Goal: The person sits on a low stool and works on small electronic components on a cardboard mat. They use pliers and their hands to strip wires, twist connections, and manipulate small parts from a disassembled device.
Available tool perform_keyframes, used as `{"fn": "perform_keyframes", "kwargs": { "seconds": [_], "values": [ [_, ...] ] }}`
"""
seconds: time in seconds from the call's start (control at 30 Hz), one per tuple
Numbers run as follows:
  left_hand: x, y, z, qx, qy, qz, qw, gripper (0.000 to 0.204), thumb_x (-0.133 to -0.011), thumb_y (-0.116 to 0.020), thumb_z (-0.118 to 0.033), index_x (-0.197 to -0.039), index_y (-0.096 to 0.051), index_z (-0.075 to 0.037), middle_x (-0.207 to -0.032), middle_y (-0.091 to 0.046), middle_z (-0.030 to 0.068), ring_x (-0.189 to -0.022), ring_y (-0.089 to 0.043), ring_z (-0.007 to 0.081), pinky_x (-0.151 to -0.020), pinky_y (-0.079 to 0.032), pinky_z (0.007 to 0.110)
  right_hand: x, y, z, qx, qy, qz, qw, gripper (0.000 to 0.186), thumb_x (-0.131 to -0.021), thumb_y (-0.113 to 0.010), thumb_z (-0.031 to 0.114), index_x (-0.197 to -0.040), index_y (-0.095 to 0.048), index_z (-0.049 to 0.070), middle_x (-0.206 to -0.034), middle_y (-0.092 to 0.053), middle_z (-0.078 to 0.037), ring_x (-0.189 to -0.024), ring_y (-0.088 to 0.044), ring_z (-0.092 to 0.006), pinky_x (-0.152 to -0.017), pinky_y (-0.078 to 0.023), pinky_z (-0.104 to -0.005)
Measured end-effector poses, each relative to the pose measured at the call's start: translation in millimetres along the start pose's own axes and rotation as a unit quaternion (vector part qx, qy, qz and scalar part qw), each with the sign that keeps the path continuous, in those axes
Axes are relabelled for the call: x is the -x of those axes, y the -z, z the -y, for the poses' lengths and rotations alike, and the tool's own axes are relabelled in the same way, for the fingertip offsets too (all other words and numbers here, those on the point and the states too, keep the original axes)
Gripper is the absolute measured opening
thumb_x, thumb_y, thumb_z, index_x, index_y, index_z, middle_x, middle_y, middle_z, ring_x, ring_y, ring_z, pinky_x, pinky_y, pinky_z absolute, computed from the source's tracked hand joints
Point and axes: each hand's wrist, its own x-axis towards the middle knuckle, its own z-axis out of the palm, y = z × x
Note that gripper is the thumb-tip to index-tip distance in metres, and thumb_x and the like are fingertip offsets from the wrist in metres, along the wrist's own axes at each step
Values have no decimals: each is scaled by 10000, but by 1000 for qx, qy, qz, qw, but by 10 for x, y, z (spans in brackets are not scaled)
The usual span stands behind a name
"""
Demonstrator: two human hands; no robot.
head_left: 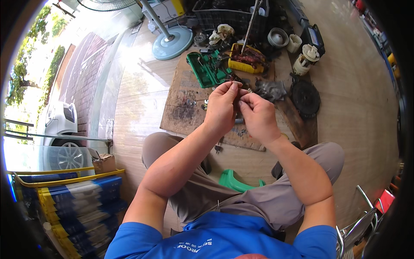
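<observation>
Close together over the cardboard sheet (179,114), both my hands are closed with their fingertips pinched. My left hand (221,107) has its thumb up against the index finger. Just to its right, my right hand (261,117) pinches thumb to forefinger. Whatever small thing they hold is mostly hidden by the fingers, and I cannot make it out. Beyond them lies an opened green tool case (202,71). A yellow container (246,67) with dark reddish stuff inside stands behind my fingertips. Right of it rests a crumpled grey cloth or glove (271,90).
A black round part (305,96) and a wooden board (297,123) lie to the right, near a white pump unit (305,60). A fan base (172,43) and a black crate (215,18) stand at the back. A green plastic piece (235,180) sits between my legs.
</observation>
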Motion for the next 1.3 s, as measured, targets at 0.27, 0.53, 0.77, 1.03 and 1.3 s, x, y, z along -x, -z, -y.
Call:
{"fn": "perform_keyframes", "kwargs": {
  "seconds": [0.27, 0.53, 0.77, 1.03, 1.3],
  "values": [
    [-37, -35, -14, -10, 4, -48, 999, 157, -1048, -550, -149, -1078, -586, 1, -795, -628, 77, -724, -664, 197, -654, -546, 304, 33, 44, 59, 85, 27, 19, 996, 137, -934, -647, 61, -1025, -700, -27, -848, -724, -150, -744, -661, -205, -688, -541, -338],
    [-60, -16, -16, -72, 3, -60, 996, 156, -1051, -542, -161, -1046, -609, -20, -794, -622, 41, -671, -646, 153, -564, -540, 295, -5, 221, 237, 187, 121, -24, 975, 83, -909, -640, 87, -913, -685, 18, -854, -687, -190, -804, -667, -390, -708, -533, -454],
    [72, -173, 146, -186, -10, -50, 981, 186, -1038, -573, -162, -1083, -640, 5, -908, -688, 61, -753, -685, 139, -662, -599, 298, -139, 277, 108, 199, 146, -67, 967, 140, -907, -675, 83, -1028, -693, 15, -948, -687, -163, -789, -676, -328, -710, -539, -370],
    [115, -172, 106, -195, 29, -34, 980, 181, -1043, -561, -158, -1052, -641, 5, -918, -705, 88, -777, -712, 185, -697, -615, 340, -117, 260, 51, 221, 141, -65, 963, 60, -916, -637, 87, -943, -635, 34, -937, -662, -153, -846, -650, -378, -735, -529, -438],
    [136, -196, 54, -186, 61, -40, 980, 193, -1055, -531, -176, -1063, -614, -3, -946, -714, 102, -821, -725, 208, -722, -620, 359, -154, 294, -41, 203, 164, -86, 962, 60, -947, -600, 40, -984, -623, -1, -903, -701, -167, -751, -680, -311, -673, -535, -375]
  ]
}}
